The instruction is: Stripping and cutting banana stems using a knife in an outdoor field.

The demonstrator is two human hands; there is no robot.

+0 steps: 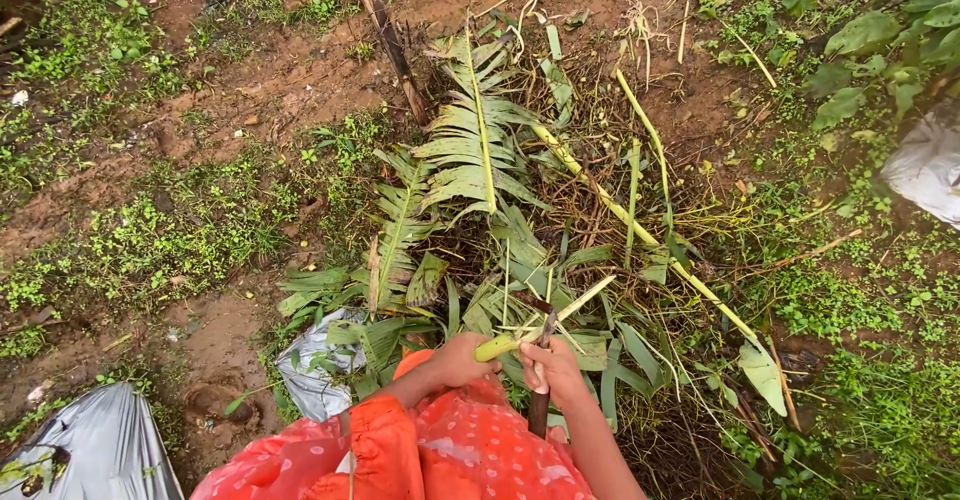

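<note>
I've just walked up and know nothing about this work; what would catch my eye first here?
Low in the middle, the left hand grips a pale green leaf stalk while the right hand holds a dark-handled blade against it. Beyond them, cut palm fronds lie heaped on red-brown soil. The orange-red patterned sleeves fill the bottom edge.

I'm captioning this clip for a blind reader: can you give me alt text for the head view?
Seen from above, a person's left hand grips a pale green stalk while the right hand holds a dark-handled knife against it. Cut palm-like leaves lie piled on muddy, weedy ground, with grey plastic sacks nearby.
</note>
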